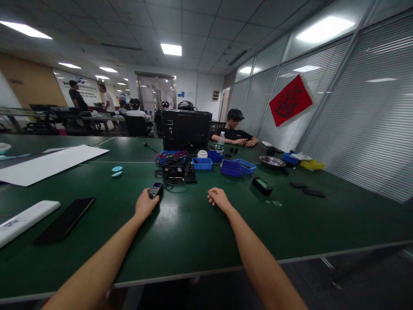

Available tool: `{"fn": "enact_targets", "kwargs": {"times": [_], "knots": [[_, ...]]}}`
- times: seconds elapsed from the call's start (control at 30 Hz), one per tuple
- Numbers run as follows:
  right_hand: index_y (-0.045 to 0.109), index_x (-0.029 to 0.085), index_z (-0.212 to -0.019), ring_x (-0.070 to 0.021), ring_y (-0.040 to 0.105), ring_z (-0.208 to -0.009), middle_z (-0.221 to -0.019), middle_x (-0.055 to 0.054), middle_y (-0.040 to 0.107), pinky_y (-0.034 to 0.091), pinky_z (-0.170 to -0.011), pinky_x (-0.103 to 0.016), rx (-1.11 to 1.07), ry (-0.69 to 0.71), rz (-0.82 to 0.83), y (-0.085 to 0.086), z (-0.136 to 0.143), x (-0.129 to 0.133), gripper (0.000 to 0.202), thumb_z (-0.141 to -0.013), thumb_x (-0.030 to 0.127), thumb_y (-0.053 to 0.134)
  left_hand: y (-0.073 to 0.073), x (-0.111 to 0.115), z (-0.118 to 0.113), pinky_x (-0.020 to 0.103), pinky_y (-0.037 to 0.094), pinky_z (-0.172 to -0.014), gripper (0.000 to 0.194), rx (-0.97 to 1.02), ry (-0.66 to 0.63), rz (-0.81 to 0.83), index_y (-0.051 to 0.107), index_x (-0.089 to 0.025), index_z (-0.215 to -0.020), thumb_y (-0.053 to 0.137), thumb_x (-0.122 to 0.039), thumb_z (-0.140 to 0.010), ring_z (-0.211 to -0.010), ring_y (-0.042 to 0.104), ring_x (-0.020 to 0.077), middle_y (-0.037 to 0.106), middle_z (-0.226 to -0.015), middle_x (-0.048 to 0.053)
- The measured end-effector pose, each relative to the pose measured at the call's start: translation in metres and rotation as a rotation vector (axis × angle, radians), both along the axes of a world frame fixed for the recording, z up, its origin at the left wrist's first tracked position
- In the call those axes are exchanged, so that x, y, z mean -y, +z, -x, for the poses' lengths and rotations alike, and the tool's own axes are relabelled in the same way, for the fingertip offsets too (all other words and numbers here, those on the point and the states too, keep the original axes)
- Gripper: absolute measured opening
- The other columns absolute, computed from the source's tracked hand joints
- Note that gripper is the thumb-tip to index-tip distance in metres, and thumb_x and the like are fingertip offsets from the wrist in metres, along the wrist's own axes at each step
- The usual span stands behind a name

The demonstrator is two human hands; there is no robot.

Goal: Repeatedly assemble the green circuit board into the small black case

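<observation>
My left hand [146, 203] is wrapped round a small dark device with a screen [155, 189], just above or on the green table [180, 241]. Right of it, my right hand [218, 198] is held with its fingers curled; whether something small is between them is hidden. Behind the hands lie a black box with cables [174, 173] and a blue tray [202, 163]. Farther right is a black device with a green screen [262, 185].
A monitor [187, 130] stands behind the trays, beside a water bottle [220, 143]. A person [235, 129] sits across the table. At left lie a white sheet [54, 163], a black flat slab [65, 220] and a long white box [27, 220]. A metal bowl [272, 162] is at right.
</observation>
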State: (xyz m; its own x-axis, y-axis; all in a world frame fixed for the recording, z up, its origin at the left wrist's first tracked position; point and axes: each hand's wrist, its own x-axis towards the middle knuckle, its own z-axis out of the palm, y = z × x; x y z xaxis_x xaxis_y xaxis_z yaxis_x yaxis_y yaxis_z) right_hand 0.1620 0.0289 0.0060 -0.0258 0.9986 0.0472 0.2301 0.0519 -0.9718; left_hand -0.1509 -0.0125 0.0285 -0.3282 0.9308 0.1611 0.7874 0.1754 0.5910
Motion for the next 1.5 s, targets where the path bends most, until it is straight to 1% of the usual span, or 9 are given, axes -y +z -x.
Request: {"fn": "enact_targets", "kwargs": {"times": [0.17,0.3,0.4,0.5,0.77,0.97,1.23,1.4,1.5], "knots": [[0.052,0.014,-0.073,-0.0059,0.052,-0.042,-0.060,0.001,0.058,0.036,-0.030,-0.013,0.020,0.016,0.011,0.002,0.000,0.001,0.005,-0.071,0.012,0.049,0.009,0.001,0.063,0.036,0.044,-0.077,0.060,-0.010,0.213,0.021,0.042,-0.011,-0.119,0.052,-0.043,-0.069,-0.099,0.056,0.0299,0.058,-0.110,0.016],[0.052,0.014,-0.074,-0.0057,0.052,-0.043,-0.060,0.000,0.058,0.036,-0.031,-0.012,0.029,0.030,0.020,0.004,-0.001,0.002,0.006,-0.072,0.011,0.047,0.013,0.005,0.107,0.039,0.044,-0.079,0.060,-0.018,0.356,-0.028,0.045,-0.011,-0.117,0.050,-0.046,-0.069,-0.101,0.054,0.0314,0.057,-0.112,0.017],[0.052,0.014,-0.075,-0.0053,0.052,-0.043,-0.061,0.001,0.058,0.036,-0.031,-0.012,0.035,0.037,0.021,0.004,-0.001,0.002,0.007,-0.072,0.011,0.047,0.013,0.006,0.129,0.040,0.043,-0.082,0.061,-0.027,0.452,-0.030,0.045,-0.010,-0.119,0.049,-0.046,-0.070,-0.104,0.053,0.0320,0.056,-0.113,0.018],[0.053,0.014,-0.074,-0.0053,0.051,-0.042,-0.061,0.000,0.058,0.036,-0.031,-0.013,0.046,0.031,0.024,0.004,-0.001,0.002,0.008,-0.071,0.010,0.046,0.010,0.004,0.137,0.040,0.042,-0.083,0.063,-0.039,0.488,-0.028,0.044,-0.010,-0.120,0.049,-0.047,-0.069,-0.105,0.052,0.0328,0.054,-0.115,0.018],[0.053,0.013,-0.074,-0.0060,0.051,-0.042,-0.059,0.001,0.058,0.035,-0.030,-0.013,0.028,0.026,0.024,0.003,-0.001,0.001,0.008,-0.070,0.010,0.047,0.012,0.005,0.130,0.040,0.044,-0.079,0.066,-0.061,0.455,-0.013,0.044,-0.010,-0.120,0.049,-0.051,-0.069,-0.103,0.052,0.0332,0.054,-0.114,0.019],[0.053,0.014,-0.075,-0.0065,0.052,-0.043,-0.060,0.001,0.058,0.035,-0.030,-0.014,0.058,0.033,0.008,-0.002,-0.002,-0.004,0.009,-0.070,0.010,0.047,0.013,0.008,0.116,0.038,0.044,-0.077,0.063,-0.095,0.341,0.011,0.044,-0.012,-0.117,0.049,-0.053,-0.068,-0.100,0.054,0.0309,0.056,-0.111,0.016],[0.054,0.014,-0.076,-0.0065,0.051,-0.043,-0.060,0.001,0.058,0.034,-0.030,-0.014,0.119,0.017,0.017,0.000,0.000,-0.001,0.009,-0.071,0.011,0.048,0.010,0.011,0.070,0.033,0.043,-0.075,0.056,-0.291,0.085,0.004,0.045,-0.011,-0.113,0.043,-0.051,-0.073,-0.094,0.056,0.0270,0.058,-0.105,0.015],[0.055,0.014,-0.078,-0.0072,0.053,-0.045,-0.064,-0.001,0.059,0.035,-0.032,-0.014,0.174,0.025,-0.001,-0.002,0.000,-0.002,0.010,-0.071,0.012,0.047,0.007,0.013,0.038,0.032,0.041,-0.076,0.056,-0.453,-0.050,-0.046,0.043,-0.009,-0.116,0.038,-0.050,-0.078,-0.092,0.056,0.0270,0.059,-0.102,0.016],[0.055,0.014,-0.079,-0.0077,0.054,-0.047,-0.066,-0.001,0.060,0.035,-0.033,-0.014,0.209,0.027,-0.009,-0.004,0.000,-0.004,0.011,-0.072,0.013,0.047,0.004,0.015,0.021,0.031,0.040,-0.077,0.056,-0.493,-0.109,-0.057,0.041,-0.011,-0.119,0.035,-0.050,-0.080,-0.091,0.056,0.0256,0.059,-0.101,0.015]]}}
